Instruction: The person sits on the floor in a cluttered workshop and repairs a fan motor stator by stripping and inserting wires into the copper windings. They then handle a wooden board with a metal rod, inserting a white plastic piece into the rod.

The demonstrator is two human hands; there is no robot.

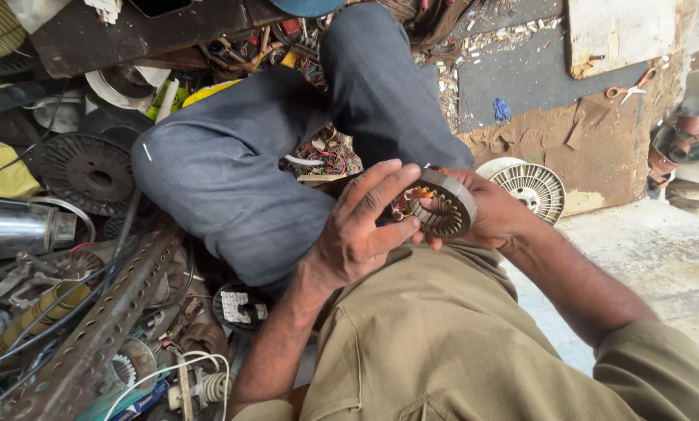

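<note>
A round metal motor stator (443, 204) with slotted inner teeth and a bit of copper winding sits between both hands above my lap. My right hand (491, 210) cups it from behind and below. My left hand (361, 226) lies against its near side, fingers spread over the rim and thumb by the copper wire. My knees in grey trousers (232, 171) are bent in front of me.
A heap of scrap parts lies at left: a perforated steel angle bar (107, 320), a dark ribbed disc (88, 171), a shiny cylinder (14, 228), wires. A pale round fan cover (532, 187) rests right of the hands. Orange-handled scissors (630, 87) lie farther right.
</note>
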